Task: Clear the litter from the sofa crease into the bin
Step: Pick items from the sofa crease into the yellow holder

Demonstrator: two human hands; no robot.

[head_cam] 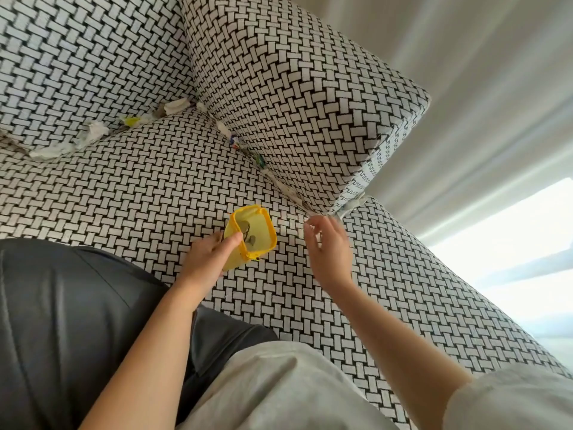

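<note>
Pale sleeve (511, 401) | left hand (214, 252) grips yellow pouch (262, 226) | wrapper (235, 141) print unreadable

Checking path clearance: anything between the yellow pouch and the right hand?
Nothing. In the head view, only bare woven sofa seat shows between the yellow pouch, held by the left hand, and the right hand.

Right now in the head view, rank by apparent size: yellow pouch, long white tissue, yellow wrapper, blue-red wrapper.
1. yellow pouch, though nearest the camera, so unsure.
2. long white tissue in the back crease.
3. yellow wrapper and blue-red wrapper look alike; not ranked.
</note>
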